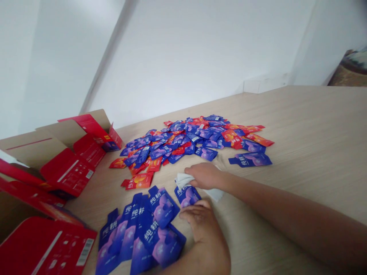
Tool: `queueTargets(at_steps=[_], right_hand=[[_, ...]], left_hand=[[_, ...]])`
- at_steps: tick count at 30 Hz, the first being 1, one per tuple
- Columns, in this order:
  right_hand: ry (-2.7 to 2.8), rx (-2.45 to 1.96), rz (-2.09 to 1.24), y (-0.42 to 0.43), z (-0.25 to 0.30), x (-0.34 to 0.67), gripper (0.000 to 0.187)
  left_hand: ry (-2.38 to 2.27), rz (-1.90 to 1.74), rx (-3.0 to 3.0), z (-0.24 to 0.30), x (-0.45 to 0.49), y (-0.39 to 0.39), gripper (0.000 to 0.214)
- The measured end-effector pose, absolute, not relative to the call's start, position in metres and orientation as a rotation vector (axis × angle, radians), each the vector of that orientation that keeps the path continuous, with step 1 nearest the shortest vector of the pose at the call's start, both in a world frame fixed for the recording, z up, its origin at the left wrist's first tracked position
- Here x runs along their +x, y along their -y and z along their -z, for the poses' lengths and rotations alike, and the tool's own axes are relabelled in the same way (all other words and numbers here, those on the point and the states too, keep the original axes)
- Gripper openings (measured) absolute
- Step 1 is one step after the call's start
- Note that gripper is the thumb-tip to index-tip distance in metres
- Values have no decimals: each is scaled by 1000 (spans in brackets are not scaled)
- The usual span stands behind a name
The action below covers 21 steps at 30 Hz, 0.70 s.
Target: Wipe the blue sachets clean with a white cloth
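Observation:
Between my two hands lies a blue pouch with white lettering and a purple fruit picture. My left hand grips its lower edge near the table's front. A folded white cloth or tissue is bunched in my right hand and pressed over the pouch's top end. Part of the white material also shows beneath my right wrist. Just left of my left hand, several similar blue pouches overlap in a loose group, spouts pointing away from me.
Behind my hands spreads a heap of blue and red-orange pouches. A single blue pouch lies to the right of it. Open red cartons line the left side. The wooden table meets a white wall.

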State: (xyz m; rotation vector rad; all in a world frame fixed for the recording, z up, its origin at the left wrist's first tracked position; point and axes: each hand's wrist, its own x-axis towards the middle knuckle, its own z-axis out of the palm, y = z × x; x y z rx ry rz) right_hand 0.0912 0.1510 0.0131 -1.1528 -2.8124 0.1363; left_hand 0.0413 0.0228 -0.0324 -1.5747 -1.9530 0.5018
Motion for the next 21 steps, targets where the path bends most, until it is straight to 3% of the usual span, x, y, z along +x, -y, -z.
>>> queueTargets(at_steps=[11, 21], right_hand=[[2916, -807, -185, -123, -13, 75, 34], [2780, -1154, -72, -147, -13, 89, 35]], left_hand=[[2125, -214, -1691, 30, 40, -24, 30], [2142, -118, -1719, 29, 40, -22, 29]])
